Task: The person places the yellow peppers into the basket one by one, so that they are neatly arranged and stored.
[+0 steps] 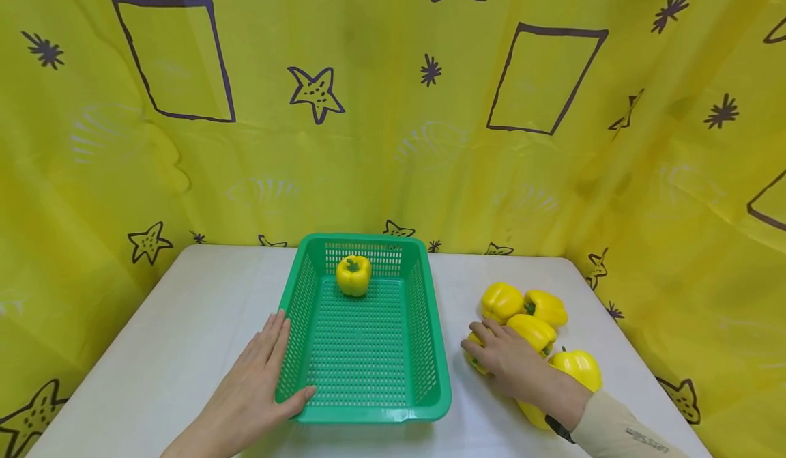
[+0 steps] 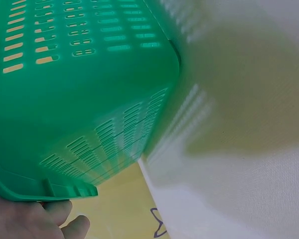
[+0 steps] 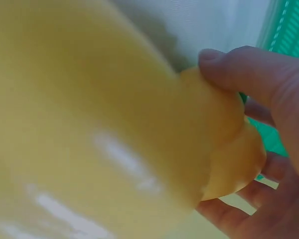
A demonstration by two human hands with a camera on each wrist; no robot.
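Yellow curtain (image 1: 368, 171), printed with dark starfish, squares and bursts, hung round the far edge and both sides of a white table (image 1: 209, 308). On the table's right side, from where the person worked, I saw a cluster of yellow bell peppers (image 1: 502, 301). The right hand (image 1: 512, 359) had its thumb and fingers curled round one of them, the held pepper (image 3: 234, 159), at the cluster's edge nearest the basket. That hand covered so much of it that I could not tell its long axis or which way its stem pointed. Behind it, the farthest-right pepper (image 1: 548, 309) lay on its side with its stem toward the left, while a rounder pepper (image 1: 580, 369) near the sleeve (image 1: 620, 424) stood stem up. Another showed partly beneath the forearm.

Green plastic made up the slotted basket (image 1: 362, 413) at the middle. One pepper (image 1: 353, 277) sat upright inside, close to the far wall, stem up. The left hand (image 1: 248, 383) lay wide, fingers straight along the basket's left side and thumb over the near corner.
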